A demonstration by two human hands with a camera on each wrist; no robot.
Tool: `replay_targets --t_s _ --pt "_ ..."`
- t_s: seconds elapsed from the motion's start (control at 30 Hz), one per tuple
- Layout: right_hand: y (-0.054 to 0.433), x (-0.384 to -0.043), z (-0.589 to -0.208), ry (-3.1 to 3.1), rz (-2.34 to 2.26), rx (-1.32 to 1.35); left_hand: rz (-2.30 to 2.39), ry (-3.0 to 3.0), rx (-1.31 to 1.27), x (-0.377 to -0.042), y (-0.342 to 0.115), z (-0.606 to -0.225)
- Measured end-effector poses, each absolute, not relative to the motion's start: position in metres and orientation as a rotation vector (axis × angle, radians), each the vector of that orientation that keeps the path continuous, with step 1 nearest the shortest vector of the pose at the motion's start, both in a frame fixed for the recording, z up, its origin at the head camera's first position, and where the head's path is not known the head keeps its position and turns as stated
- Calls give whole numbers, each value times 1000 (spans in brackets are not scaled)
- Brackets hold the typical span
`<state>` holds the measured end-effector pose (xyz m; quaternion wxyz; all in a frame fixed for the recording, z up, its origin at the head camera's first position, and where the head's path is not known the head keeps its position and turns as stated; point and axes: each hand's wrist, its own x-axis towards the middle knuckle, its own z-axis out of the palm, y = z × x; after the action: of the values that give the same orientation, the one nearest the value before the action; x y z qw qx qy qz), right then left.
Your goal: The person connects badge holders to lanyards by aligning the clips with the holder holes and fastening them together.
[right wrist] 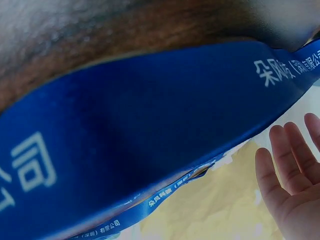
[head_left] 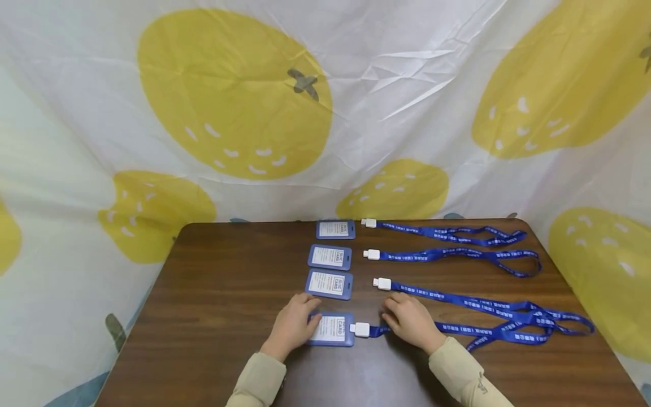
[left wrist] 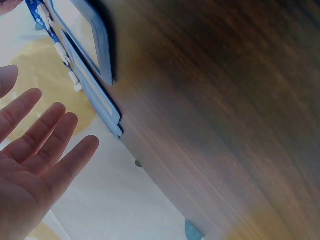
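Observation:
The nearest blue badge holder (head_left: pixel 334 330) lies flat on the table, a white printed card inside it. My left hand (head_left: pixel 294 324) is at its left end, fingers loosely extended; in the left wrist view the fingers (left wrist: pixel 47 132) are spread and hold nothing. A white clip (head_left: pixel 361 330) meets the holder's slotted end; whether it is hooked in, I cannot tell. From the clip a blue lanyard (head_left: pixel 465 329) runs right, passing under my right hand (head_left: pixel 411 321). The right wrist view has relaxed fingers (right wrist: pixel 295 170) beside the wide blue strap (right wrist: pixel 150 120).
Three more badge holders (head_left: pixel 329 284) lie in a column behind. To their right, apart from them, are three lanyards with white clips (head_left: pixel 382 284); the nearest crosses the front strap at right. A lemon-print cloth (head_left: pixel 386 113) hangs behind the brown table (head_left: pixel 218 316).

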<state>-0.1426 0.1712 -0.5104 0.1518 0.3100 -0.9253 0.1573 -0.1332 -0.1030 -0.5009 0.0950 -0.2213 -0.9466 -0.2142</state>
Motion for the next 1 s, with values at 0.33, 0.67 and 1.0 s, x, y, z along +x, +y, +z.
replay_targets --t_s 0.33,0.67,1.0 --pt "171 -145 -510 -2619 456 912 -621 -2763 -682 -137 -104 -503" --pt "169 -161 -507 -2628 433 873 -570 -2768 -692 -156 -98 -496" --pt "168 -186 -506 -2620 468 782 -545 -2878 -710 -181 -89 -498"
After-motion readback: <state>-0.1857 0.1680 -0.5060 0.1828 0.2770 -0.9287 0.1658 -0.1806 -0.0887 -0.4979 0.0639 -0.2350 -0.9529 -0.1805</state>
